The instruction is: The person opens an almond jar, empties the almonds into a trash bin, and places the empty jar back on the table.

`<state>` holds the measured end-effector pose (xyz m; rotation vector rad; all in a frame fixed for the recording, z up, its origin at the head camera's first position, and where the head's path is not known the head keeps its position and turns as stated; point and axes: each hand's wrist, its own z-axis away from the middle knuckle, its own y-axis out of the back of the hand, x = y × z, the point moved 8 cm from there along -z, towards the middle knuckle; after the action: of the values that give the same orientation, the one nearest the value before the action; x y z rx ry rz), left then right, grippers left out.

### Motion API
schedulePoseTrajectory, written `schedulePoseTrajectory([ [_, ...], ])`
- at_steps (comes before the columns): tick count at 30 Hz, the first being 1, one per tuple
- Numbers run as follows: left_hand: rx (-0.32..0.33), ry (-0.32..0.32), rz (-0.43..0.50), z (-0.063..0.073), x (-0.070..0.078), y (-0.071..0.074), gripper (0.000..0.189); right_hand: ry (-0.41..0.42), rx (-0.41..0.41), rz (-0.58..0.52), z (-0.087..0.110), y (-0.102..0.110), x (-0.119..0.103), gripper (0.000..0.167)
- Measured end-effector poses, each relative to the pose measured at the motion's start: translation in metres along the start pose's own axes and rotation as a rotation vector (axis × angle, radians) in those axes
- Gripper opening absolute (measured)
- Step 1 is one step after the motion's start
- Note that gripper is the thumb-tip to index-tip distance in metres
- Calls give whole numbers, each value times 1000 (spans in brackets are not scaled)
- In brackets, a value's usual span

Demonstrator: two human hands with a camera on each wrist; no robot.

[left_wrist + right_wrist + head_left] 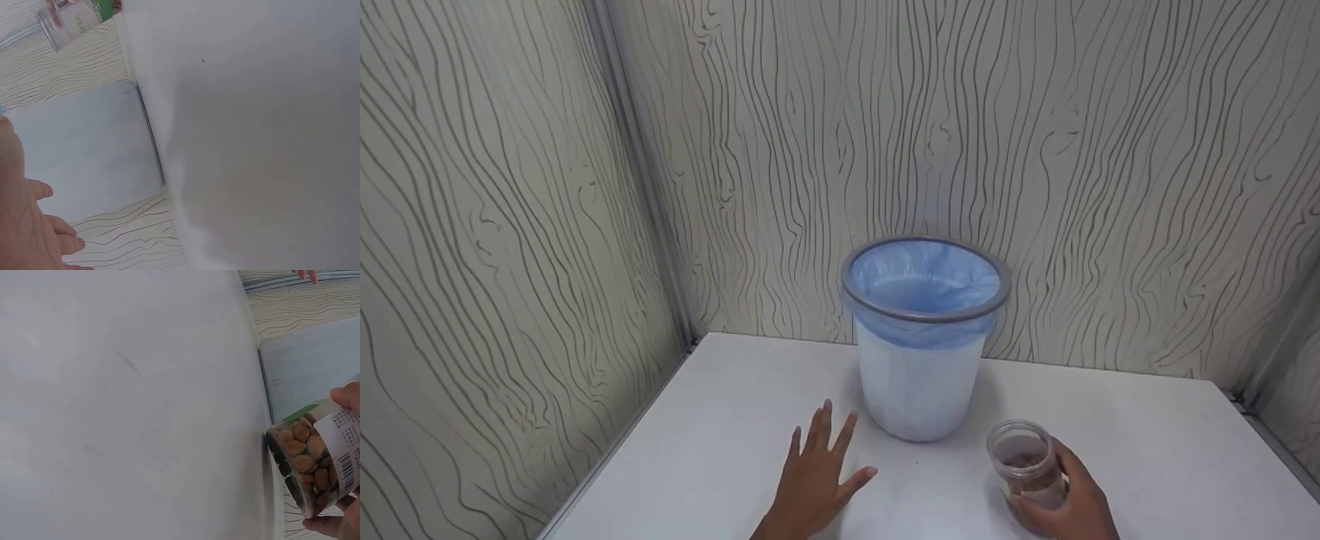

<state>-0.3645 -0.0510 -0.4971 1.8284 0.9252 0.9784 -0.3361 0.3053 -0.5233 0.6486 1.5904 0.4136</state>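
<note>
My right hand grips a clear plastic jar at the right front of the white table, thumb on one side and fingers round the other. No lid covers its round mouth, which faces up. In the right wrist view brown almonds show through the jar's lower wall, beside a printed white label. The jar's base is right at the tabletop. My left hand hovers over the table at the left front, fingers spread and nothing in it. Behind and between both hands stands a white waste bin.
A blue bag lines the bin, held under a grey rim ring. The white table meets a wood-grain patterned back wall close behind the bin. Another patterned wall rises along the left side.
</note>
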Motion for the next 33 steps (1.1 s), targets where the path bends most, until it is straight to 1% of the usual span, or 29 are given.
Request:
schedulePoseTrajectory([
  [5, -11, -2, -4, -1, 3, -3, 87, -16, -10, 20, 1, -2, 0, 117],
  [9, -24, 2, 1, -2, 4, -6, 87, -12, -9, 29, 1, -2, -1, 116],
  [14, -10, -12, 11, -4, 9, -5, 86, 3, -14, 28, 1, -3, -4, 115],
  [18, -9, -17, 6, -6, 12, -5, 87, 48, 11, 5, 2, -3, -9, 112],
  [24, -15, -18, 6, -7, 15, -7, 88, 173, 115, 8, 6, 1, -20, 104],
  [27, -23, -17, 6, -8, 16, -9, 88, 198, 132, 18, 8, 1, -23, 104],
  [33, -39, -11, 12, -8, 18, -13, 88, 224, 138, 31, 10, -1, -27, 105],
])
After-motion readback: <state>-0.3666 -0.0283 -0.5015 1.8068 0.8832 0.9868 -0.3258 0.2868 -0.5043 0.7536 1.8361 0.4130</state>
